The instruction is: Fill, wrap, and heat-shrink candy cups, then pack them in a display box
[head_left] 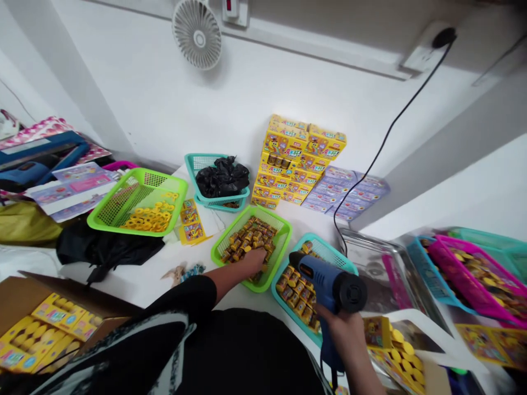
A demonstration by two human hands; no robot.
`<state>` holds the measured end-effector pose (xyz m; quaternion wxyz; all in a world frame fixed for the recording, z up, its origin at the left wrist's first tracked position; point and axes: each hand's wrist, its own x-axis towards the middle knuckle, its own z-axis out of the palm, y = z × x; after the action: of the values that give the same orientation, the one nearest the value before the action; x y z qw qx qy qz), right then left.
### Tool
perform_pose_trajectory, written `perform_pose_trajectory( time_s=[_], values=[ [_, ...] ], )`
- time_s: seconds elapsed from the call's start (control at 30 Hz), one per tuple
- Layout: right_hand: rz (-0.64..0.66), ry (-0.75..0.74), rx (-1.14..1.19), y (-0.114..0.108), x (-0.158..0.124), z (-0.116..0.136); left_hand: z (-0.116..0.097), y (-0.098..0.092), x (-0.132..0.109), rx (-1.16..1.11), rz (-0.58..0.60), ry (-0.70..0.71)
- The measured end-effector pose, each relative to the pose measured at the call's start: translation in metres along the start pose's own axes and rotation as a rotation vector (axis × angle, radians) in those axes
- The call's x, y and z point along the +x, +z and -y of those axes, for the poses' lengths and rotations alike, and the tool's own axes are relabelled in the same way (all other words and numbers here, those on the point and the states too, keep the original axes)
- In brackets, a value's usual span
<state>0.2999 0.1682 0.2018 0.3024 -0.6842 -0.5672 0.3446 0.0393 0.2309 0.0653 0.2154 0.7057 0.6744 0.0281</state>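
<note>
My left hand [253, 259] reaches into a green basket [280, 241] full of small yellow-and-brown wrapped items [249, 236]; its fingers are curled down among them, and what they hold is hidden. My right hand [343, 329] grips the handle of a blue heat gun [325, 282], whose nozzle points left over a teal basket [329, 249] holding more of the small items. A yellow package [391, 343] of round yellow pieces lies just right of that hand.
A big green basket [135, 200] with yellow rings sits at left, a teal basket [206, 164] with black bags behind. Stacked yellow boxes [296, 159], purple sheets [349, 192], a metal tray [366, 258], pink and blue baskets [473, 269] and an open carton [45, 323] surround me.
</note>
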Motion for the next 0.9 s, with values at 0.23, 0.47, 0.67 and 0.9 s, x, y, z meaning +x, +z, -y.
perform_pose_trajectory(
  time_s=[0.23,0.47,0.67,0.9],
  values=[
    [0.025,0.078,0.185,0.002,-0.020,-0.013,0.008,-0.014,0.030,0.063,-0.120,0.038],
    [0.063,0.049,0.145,-0.001,-0.022,-0.018,0.017,0.005,-0.011,0.025,-0.090,0.237],
    [0.182,0.117,0.271,0.003,-0.021,-0.003,0.044,-0.010,-0.022,0.008,-0.234,-0.032],
    [0.338,0.106,0.271,0.011,-0.023,0.012,0.051,-0.014,-0.020,0.017,-0.277,-0.242]
  ],
)
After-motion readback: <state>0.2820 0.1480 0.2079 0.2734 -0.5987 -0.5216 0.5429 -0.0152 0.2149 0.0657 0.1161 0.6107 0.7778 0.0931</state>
